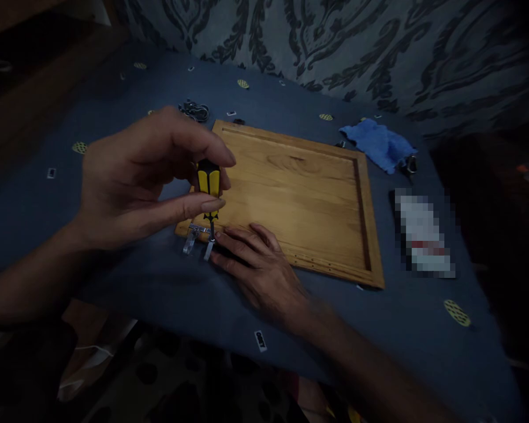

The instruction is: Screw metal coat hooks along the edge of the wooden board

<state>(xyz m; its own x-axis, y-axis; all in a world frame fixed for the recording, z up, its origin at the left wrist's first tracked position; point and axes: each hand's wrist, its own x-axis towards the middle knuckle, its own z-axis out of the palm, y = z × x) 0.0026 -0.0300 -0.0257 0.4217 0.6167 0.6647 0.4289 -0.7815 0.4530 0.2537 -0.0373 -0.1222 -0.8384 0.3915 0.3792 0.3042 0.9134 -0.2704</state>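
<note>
My left hand (145, 176) is closed on a small yellow and black screwdriver (208, 181), held upright by the thumb and fingers. The screwdriver's tip meets a metal hinge (197, 234) at the near left corner of a framed wooden cabinet door (286, 182). Lying on the door's near edge, just right of the hinge, is my right hand (264, 270). Its fingers are stretched out, with the fingertips close beside the hinge; whether they touch it I cannot tell. Small dark holes show along the near edge, to the right of that hand.
Blue patterned cloth (127, 111) covers the surface under the door. A coiled cable (194, 110) lies behind its far left corner. At the far right are a blue rag (379, 144) and a blurred-out white item (423, 235). A patterned wall (317, 47) rises behind.
</note>
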